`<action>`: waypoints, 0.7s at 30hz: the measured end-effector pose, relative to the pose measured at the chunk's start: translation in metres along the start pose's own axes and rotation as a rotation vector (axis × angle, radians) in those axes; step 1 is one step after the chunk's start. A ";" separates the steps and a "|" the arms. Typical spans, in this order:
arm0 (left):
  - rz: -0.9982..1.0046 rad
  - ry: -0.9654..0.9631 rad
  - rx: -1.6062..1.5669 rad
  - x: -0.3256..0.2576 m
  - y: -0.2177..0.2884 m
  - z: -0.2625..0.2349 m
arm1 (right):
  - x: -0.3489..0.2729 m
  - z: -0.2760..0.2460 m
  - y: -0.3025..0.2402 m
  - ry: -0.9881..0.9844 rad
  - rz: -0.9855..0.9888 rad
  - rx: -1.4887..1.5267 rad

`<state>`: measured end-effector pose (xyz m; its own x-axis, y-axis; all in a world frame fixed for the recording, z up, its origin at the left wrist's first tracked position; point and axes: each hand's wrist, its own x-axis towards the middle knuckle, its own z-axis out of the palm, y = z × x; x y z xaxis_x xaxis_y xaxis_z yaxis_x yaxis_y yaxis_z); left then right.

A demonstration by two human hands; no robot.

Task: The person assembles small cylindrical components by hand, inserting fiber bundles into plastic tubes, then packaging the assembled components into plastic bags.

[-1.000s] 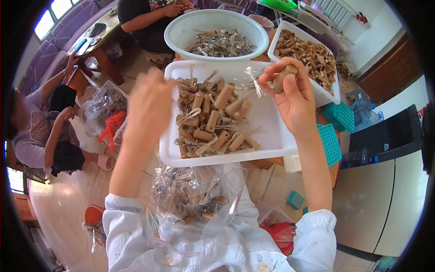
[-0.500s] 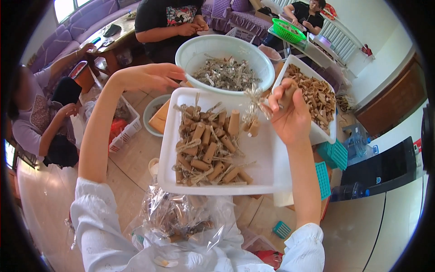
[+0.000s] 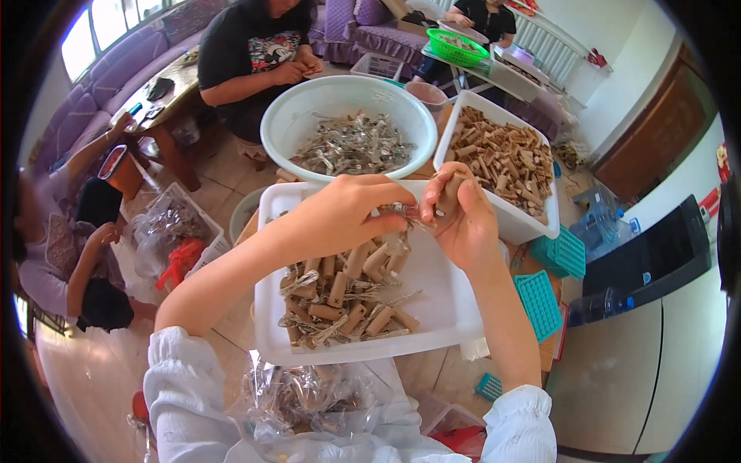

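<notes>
At the bottom of the frame a clear plastic bag (image 3: pixel 309 393) of small metal and brown pieces lies in the person's lap. Above it, in the middle, sits a white tray (image 3: pixel 455 309) holding a heap of brown tube pieces (image 3: pixel 347 297) mixed with metal clips. Over the tray's upper edge the two hands meet. The right hand (image 3: pixel 463 224) grips a single brown tube (image 3: pixel 450 197) upright between thumb and fingers. The left hand (image 3: pixel 351 212) is curled, its fingertips pinching a small metal clip (image 3: pixel 397 212) just beside that tube; whether clip and tube touch is not clear. Farther up, at centre, a round white bowl (image 3: pixel 285 127) holds a pile of silvery clips (image 3: pixel 351 147). To its right a second white tray (image 3: pixel 532 224) is filled with brown tubes. Half a second ago the left hand was stretched toward the upper left of the frame, away from the right hand; it has since come back to meet it, while the right hand has kept its tube.
</notes>
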<state>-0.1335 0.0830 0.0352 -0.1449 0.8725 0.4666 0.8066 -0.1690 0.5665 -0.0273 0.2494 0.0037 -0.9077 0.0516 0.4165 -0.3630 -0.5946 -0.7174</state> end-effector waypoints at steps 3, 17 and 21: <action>-0.036 0.133 -0.036 0.014 -0.004 0.007 | 0.002 -0.001 -0.002 0.085 -0.029 -0.003; -0.089 0.166 -0.164 0.015 -0.029 0.043 | -0.003 -0.008 -0.008 0.291 -0.042 -0.178; -0.460 -0.084 -0.673 0.014 -0.030 0.035 | -0.004 -0.005 -0.010 0.540 0.066 -0.332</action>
<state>-0.1398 0.1158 0.0010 -0.3127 0.9485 0.0508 0.1560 -0.0015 0.9878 -0.0212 0.2591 0.0070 -0.8773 0.4718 0.0877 -0.2702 -0.3347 -0.9028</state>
